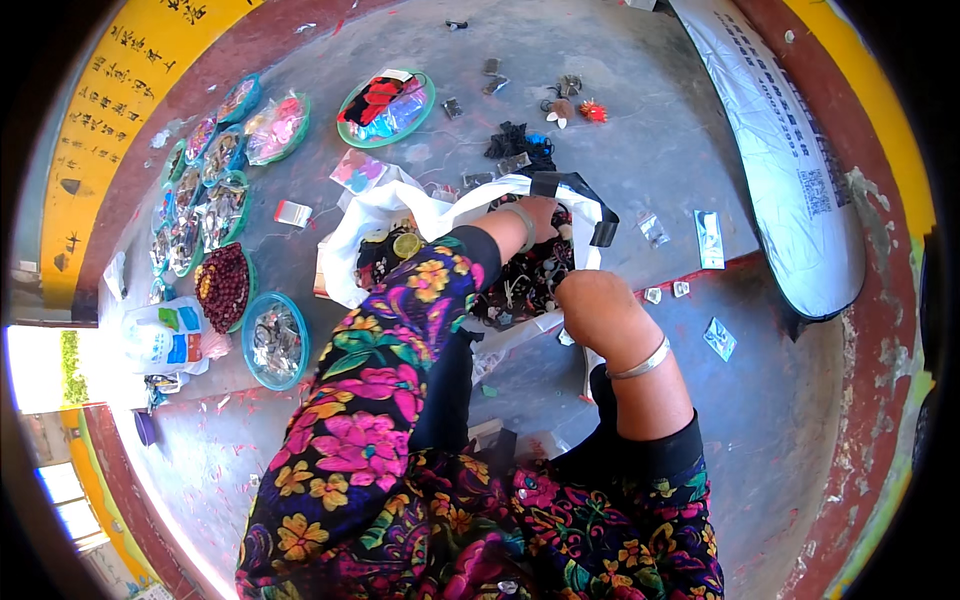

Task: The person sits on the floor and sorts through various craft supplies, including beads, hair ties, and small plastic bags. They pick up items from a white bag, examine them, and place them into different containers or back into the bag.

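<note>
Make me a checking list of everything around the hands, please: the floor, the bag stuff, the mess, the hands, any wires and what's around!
Surface: grey concrete floor, with red paint marks.
Job's things: white bag with black straps, open, full of small dark trinkets.
Clutter: round trays of small items in a row at left; one red and black tray; loose clear packets and small ornaments scattered about.
Grippers: left hand reaches into the bag, fingers hidden; right hand at the bag's near edge, grip unclear. Each wrist wears a bangle.
Cables: nothing seen.
Surroundings: yellow painted wall at left; large white sack at right; white plastic bag by the trays.
</note>
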